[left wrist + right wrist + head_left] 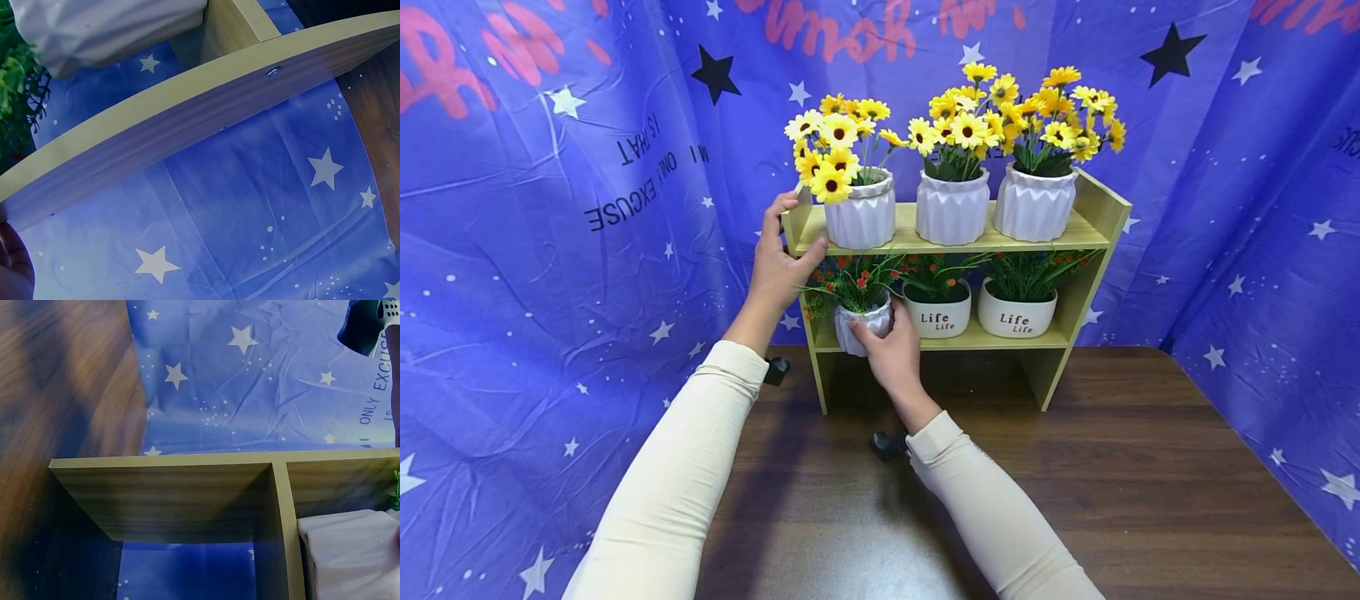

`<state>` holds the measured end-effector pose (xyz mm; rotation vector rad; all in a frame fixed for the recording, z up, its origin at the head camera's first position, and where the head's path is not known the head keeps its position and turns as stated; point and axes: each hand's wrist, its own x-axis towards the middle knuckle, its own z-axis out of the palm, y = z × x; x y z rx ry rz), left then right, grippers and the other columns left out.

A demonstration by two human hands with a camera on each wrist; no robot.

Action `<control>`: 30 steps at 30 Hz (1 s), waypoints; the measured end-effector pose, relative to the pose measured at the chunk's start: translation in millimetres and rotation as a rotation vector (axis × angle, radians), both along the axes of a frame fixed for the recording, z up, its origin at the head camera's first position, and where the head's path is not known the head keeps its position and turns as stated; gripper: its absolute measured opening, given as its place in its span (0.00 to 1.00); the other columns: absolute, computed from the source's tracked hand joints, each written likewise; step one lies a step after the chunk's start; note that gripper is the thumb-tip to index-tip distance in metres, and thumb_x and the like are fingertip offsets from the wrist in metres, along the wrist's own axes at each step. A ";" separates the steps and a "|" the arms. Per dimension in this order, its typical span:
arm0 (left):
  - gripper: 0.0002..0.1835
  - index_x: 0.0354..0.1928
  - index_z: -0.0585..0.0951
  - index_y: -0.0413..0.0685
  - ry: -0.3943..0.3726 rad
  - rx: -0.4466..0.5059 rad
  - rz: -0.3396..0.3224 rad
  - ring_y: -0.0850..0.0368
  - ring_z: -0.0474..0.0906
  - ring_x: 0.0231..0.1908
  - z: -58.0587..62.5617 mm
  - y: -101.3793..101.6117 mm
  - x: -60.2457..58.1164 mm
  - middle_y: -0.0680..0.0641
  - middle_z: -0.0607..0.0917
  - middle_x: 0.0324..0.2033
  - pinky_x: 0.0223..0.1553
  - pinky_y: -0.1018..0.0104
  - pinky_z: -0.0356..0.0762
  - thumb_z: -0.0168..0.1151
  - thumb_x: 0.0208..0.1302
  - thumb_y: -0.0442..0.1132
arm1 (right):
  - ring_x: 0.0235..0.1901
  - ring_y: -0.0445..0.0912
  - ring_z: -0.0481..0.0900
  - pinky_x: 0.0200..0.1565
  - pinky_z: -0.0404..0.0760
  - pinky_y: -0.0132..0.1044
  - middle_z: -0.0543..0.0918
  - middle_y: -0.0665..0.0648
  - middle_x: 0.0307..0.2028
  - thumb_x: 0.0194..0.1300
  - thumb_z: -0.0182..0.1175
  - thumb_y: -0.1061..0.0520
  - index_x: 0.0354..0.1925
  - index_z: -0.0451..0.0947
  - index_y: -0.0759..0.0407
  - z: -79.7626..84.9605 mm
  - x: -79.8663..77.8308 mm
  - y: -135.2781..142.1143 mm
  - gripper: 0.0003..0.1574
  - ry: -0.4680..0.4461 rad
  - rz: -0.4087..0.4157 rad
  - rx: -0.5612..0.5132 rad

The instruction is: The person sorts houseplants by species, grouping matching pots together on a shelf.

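A small two-tier wooden shelf (1086, 287) stands on the table. At its upper left, my left hand (775, 273) grips the side panel (125, 134), with the thumb near the front edge of the top tier. My right hand (897, 354) holds a ribbed white flowerpot (848, 335) at the left end of the lower tier; its thumb lies on the front of the pot. Green stems with small red flowers (859, 285) rise from this pot. In the right wrist view the pot (350, 556) is beside a wooden upright, and the hand is mostly cut off.
Two white "Life" pots (936, 318) with greenery stand to the right on the lower tier. Three ribbed white pots (951, 212) with yellow flowers line the top tier. Blue starry cloth (1232, 275) hangs behind and beside the brown wooden table (1120, 475).
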<state>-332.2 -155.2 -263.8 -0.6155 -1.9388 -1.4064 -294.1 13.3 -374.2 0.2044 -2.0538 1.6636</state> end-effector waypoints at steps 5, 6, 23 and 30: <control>0.32 0.64 0.66 0.47 -0.004 -0.002 -0.004 0.54 0.67 0.62 0.9 1.3 -0.3 0.54 0.65 0.71 0.55 0.56 0.70 0.68 0.60 0.34 | 0.53 0.54 0.78 0.53 0.76 0.48 0.80 0.63 0.53 0.59 0.72 0.53 0.66 0.67 0.65 2.7 -8.0 -2.8 0.42 -0.009 -0.015 0.036; 0.32 0.65 0.65 0.48 -0.008 -0.002 -0.005 0.54 0.67 0.62 1.0 1.5 -0.4 0.54 0.65 0.71 0.55 0.56 0.70 0.68 0.60 0.34 | 0.53 0.54 0.78 0.54 0.76 0.48 0.80 0.64 0.54 0.59 0.72 0.53 0.66 0.66 0.65 3.3 -9.5 -3.2 0.42 -0.010 -0.019 0.042; 0.33 0.67 0.65 0.50 -0.037 0.011 -0.013 0.51 0.70 0.59 -3.4 -2.7 4.0 0.53 0.66 0.70 0.47 0.60 0.74 0.67 0.62 0.36 | 0.59 0.54 0.74 0.60 0.71 0.46 0.77 0.64 0.59 0.62 0.69 0.52 0.69 0.63 0.65 -0.5 -10.6 -6.3 0.44 -0.034 -0.016 0.082; 0.29 0.68 0.66 0.41 -0.050 0.152 -0.096 0.47 0.68 0.60 9.6 -6.4 19.1 0.49 0.68 0.69 0.52 0.64 0.70 0.61 0.67 0.37 | 0.57 0.58 0.77 0.57 0.74 0.53 0.79 0.67 0.57 0.64 0.67 0.55 0.62 0.71 0.67 -6.5 21.0 22.6 0.33 0.067 0.057 0.082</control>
